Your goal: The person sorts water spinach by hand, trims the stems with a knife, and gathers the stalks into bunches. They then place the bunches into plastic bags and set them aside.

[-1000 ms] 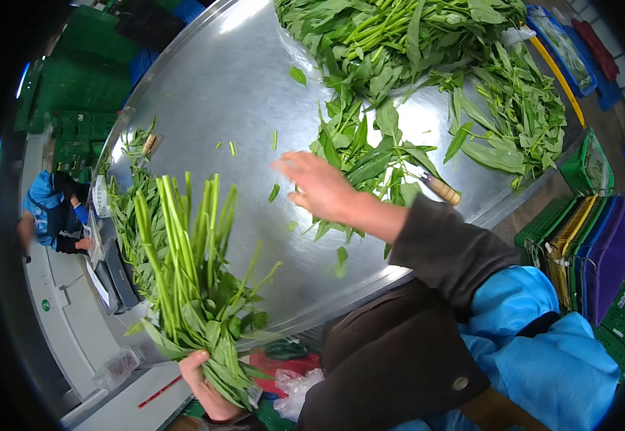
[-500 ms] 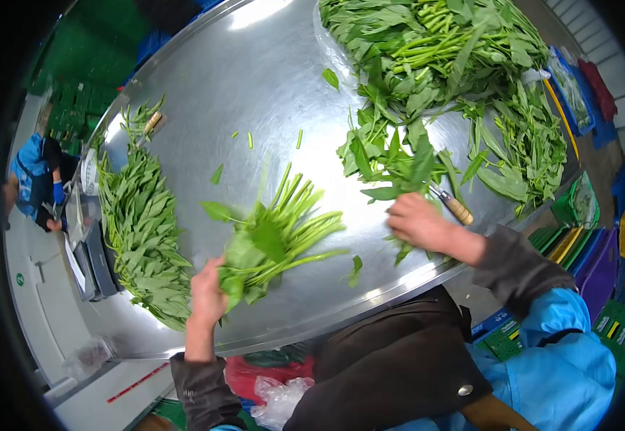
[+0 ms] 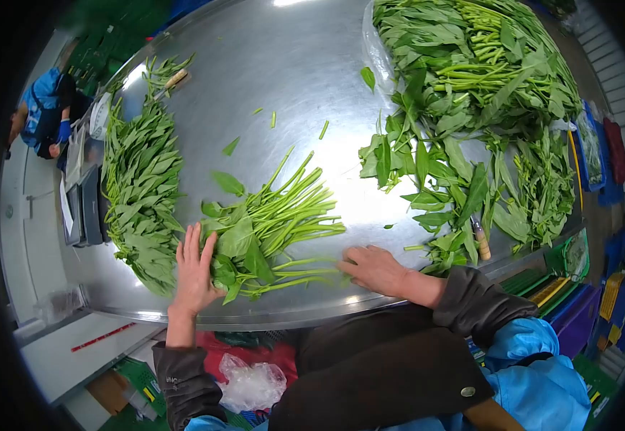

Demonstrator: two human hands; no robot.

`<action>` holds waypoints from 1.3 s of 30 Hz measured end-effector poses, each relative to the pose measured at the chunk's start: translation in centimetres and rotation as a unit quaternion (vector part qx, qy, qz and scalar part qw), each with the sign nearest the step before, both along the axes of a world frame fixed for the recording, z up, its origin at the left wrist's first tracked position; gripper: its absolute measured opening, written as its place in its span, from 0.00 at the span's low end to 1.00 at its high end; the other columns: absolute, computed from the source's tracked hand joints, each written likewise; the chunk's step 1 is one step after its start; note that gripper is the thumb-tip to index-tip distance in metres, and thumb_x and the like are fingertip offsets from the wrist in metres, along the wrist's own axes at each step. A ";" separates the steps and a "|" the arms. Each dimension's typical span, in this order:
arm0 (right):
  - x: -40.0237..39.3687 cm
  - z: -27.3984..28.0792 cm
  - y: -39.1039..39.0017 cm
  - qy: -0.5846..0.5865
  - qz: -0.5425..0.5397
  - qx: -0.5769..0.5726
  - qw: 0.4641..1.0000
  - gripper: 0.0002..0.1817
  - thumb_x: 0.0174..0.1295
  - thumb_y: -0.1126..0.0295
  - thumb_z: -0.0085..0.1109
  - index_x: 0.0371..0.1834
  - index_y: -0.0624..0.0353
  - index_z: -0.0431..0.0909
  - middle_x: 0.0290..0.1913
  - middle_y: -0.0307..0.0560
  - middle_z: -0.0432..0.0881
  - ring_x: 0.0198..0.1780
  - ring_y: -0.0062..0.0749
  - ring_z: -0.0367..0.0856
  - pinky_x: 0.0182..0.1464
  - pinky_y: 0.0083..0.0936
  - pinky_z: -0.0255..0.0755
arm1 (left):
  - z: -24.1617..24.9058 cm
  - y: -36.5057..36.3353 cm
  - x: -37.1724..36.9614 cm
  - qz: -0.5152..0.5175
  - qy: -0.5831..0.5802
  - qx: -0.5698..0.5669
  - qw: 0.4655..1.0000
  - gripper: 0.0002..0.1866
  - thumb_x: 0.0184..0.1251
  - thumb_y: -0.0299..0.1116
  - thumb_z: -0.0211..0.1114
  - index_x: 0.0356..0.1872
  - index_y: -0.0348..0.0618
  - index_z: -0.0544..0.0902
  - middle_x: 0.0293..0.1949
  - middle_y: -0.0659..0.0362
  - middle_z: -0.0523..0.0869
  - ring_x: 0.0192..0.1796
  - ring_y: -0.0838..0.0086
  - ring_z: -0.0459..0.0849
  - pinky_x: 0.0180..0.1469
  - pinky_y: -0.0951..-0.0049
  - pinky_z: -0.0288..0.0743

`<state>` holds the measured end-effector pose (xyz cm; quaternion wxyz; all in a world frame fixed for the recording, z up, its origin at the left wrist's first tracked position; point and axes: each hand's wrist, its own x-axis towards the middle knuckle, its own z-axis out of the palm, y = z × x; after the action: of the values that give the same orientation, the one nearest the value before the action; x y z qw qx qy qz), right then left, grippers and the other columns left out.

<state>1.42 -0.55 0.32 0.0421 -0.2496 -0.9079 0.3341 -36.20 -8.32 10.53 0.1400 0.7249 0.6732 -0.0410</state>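
A bunch of leafy greens (image 3: 283, 215) lies near the table's front edge, leaves to the left and cut stems fanned right. My left hand (image 3: 195, 276) rests flat against its leafy end, fingers stretched out. At the stem ends on the other side is my right hand (image 3: 377, 271), its fingers curled and slightly blurred; whether stems are between them is hidden. Right of that hand are loose leafy sprigs (image 3: 445, 208) and a knife (image 3: 482, 241) with a wooden handle, partly covered by leaves.
A long row of greens (image 3: 143, 194) lines the table's left side, with another wooden-handled knife (image 3: 174, 80) above it. A large heap of greens (image 3: 478, 65) fills the far right on clear plastic (image 3: 377, 47). Beyond the left edge stands another person (image 3: 45, 111). Crates (image 3: 549, 287) stand lower right.
My right hand has left the loose sprigs and moved left to the bunch's stem ends. The bunch now lies on the table; my left hand has opened from around its leaves.
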 end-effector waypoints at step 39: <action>-19.7 -1.4 13.7 0.102 0.009 -0.058 0.993 0.09 0.57 0.67 0.63 0.40 0.54 0.81 0.41 0.46 0.80 0.40 0.43 0.81 0.41 0.33 0.75 | -9.4 7.2 10.0 0.305 -0.139 0.253 0.908 0.41 0.62 0.38 0.65 0.70 0.28 0.54 0.69 0.39 0.62 0.74 0.48 0.55 0.73 0.50 0.46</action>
<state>-18.29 13.11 -1.04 0.1173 -0.2077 -0.8801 0.4104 -26.24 -1.15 1.10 0.0500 0.4935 0.8232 0.2763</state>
